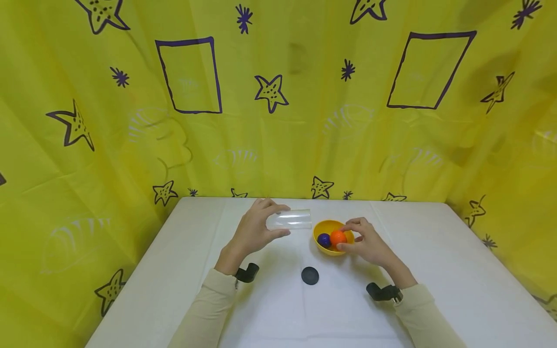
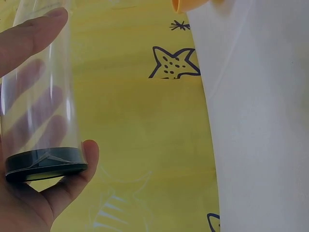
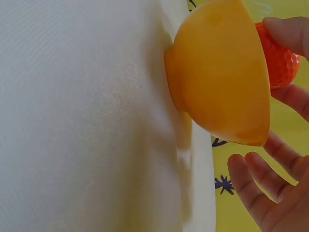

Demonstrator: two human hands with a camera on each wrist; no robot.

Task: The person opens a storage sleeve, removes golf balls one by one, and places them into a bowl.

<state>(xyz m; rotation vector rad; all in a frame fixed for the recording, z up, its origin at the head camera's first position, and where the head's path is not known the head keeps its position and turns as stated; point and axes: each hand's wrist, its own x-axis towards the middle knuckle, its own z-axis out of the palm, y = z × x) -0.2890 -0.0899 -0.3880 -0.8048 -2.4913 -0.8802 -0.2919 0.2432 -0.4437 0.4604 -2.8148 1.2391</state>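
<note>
My left hand (image 1: 252,229) grips a clear plastic tube (image 1: 298,220) above the table, tipped on its side toward the bowl. A black cap (image 2: 46,159) closes the tube's end by the palm, in the left wrist view. My right hand (image 1: 371,245) pinches an orange golf ball (image 1: 337,237) between thumb and finger at the yellow bowl (image 1: 326,224). The right wrist view shows this dimpled ball (image 3: 277,63) partly above the rim of the bowl (image 3: 217,72), the other fingers spread outside. A dark blue ball (image 1: 324,240) lies in the bowl beside the orange one.
A round black disc (image 1: 310,275) lies flat on the white-covered table (image 1: 278,309), nearer to me than the bowl. Behind the table hangs a yellow curtain (image 1: 270,140) with stars and frames drawn on it. Both wrists wear black camera mounts (image 1: 248,273).
</note>
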